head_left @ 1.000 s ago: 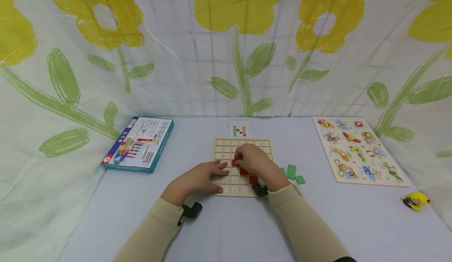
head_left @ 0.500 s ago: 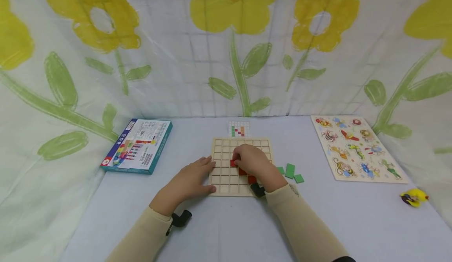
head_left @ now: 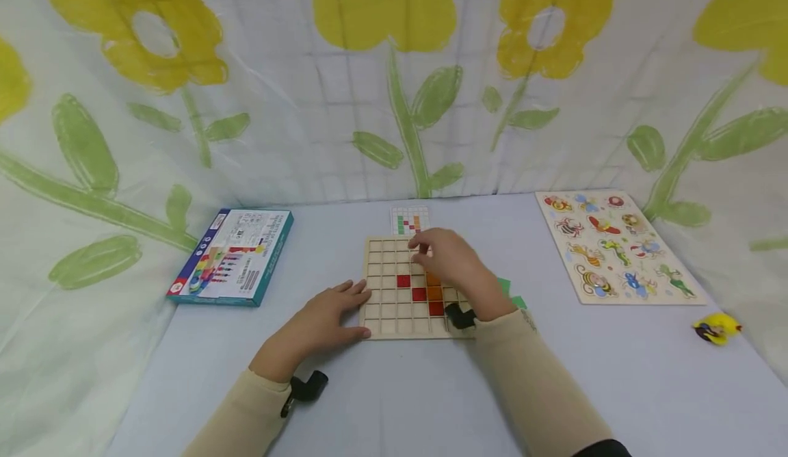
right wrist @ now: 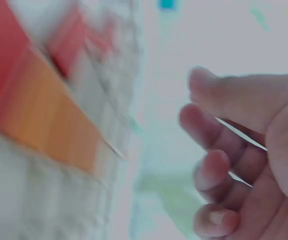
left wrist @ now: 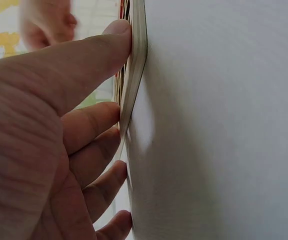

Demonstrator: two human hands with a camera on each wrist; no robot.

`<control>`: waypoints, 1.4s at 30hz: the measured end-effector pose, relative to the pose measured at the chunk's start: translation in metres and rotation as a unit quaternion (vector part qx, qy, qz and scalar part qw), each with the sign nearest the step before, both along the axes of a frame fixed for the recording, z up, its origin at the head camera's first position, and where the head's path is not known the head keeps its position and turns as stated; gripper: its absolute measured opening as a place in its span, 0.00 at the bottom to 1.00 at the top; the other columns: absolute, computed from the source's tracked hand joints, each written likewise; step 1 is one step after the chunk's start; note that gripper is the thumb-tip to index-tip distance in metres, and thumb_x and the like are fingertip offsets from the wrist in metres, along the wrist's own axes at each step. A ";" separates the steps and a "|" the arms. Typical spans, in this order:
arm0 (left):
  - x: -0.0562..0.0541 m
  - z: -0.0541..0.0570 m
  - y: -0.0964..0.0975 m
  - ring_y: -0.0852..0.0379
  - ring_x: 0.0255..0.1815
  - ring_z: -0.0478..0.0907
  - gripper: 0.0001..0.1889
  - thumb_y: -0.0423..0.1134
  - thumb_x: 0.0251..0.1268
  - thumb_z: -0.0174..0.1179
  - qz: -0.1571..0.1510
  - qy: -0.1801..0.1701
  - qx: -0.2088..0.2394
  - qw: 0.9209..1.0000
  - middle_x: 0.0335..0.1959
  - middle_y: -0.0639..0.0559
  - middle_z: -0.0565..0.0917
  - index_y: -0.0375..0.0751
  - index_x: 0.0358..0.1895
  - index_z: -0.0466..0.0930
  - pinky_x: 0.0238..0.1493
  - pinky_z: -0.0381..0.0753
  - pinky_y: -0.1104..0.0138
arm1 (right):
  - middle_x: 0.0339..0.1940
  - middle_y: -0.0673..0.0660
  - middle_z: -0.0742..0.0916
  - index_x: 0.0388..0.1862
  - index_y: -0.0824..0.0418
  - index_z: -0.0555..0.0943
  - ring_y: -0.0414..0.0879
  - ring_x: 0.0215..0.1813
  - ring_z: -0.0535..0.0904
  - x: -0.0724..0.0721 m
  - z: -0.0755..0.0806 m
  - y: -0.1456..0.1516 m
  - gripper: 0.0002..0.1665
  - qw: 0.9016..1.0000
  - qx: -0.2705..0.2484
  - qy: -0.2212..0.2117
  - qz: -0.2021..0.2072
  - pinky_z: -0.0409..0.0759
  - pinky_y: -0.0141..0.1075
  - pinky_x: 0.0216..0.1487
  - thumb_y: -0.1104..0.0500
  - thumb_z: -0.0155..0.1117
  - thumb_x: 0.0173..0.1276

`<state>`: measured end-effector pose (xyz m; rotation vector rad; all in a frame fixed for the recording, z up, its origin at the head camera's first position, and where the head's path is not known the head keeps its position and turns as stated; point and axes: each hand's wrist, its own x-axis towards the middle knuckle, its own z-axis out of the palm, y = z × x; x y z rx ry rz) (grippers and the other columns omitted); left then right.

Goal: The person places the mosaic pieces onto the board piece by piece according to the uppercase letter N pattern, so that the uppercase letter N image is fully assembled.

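while the left hand [head_left: 312,323], fingers spread, touched the left edge of the grid board [head_left: 383,310], the right hand [head_left: 454,265] hung loosely curled over the board, holding nothing; red tiles [head_left: 419,295] lay diagonally toward the board's near edge.

Our left sleeve [head_left: 237,416] and right sleeve [head_left: 535,375] are plain beige; a black, angular left wrist camera [head_left: 310,386] and a black right wrist camera [head_left: 460,316] sit by the cuffs [head_left: 271,383]; a curved black band [head_left: 605,449] shows nearer on the right.
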<state>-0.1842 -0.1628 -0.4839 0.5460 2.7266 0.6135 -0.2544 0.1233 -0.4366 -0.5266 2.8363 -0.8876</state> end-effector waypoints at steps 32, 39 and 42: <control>0.004 -0.003 0.002 0.44 0.90 0.59 0.43 0.55 0.66 0.77 0.021 0.011 -0.004 1.000 0.86 0.58 0.67 0.54 0.83 0.72 0.84 0.65 0.40 | 0.38 0.53 0.86 0.41 0.59 0.86 0.46 0.38 0.77 0.031 -0.033 0.110 0.07 0.998 0.036 -0.051 0.007 0.78 0.40 0.41 0.64 0.78 0.70; 0.003 -0.003 0.002 0.45 0.90 0.59 0.42 0.55 0.66 0.77 0.021 0.013 -0.004 1.000 0.86 0.58 0.67 0.54 0.82 0.73 0.85 0.65 0.41 | 0.41 0.54 0.87 0.48 0.60 0.87 0.48 0.42 0.78 0.032 -0.032 0.111 0.11 0.997 0.033 -0.066 -0.014 0.79 0.42 0.44 0.62 0.78 0.70; 0.003 -0.003 0.002 0.45 0.90 0.59 0.42 0.55 0.66 0.78 0.023 0.012 -0.004 1.000 0.86 0.59 0.67 0.55 0.82 0.73 0.85 0.65 0.41 | 0.40 0.54 0.86 0.45 0.60 0.88 0.48 0.42 0.78 0.032 -0.032 0.110 0.08 0.998 0.040 -0.058 -0.008 0.79 0.42 0.45 0.62 0.78 0.70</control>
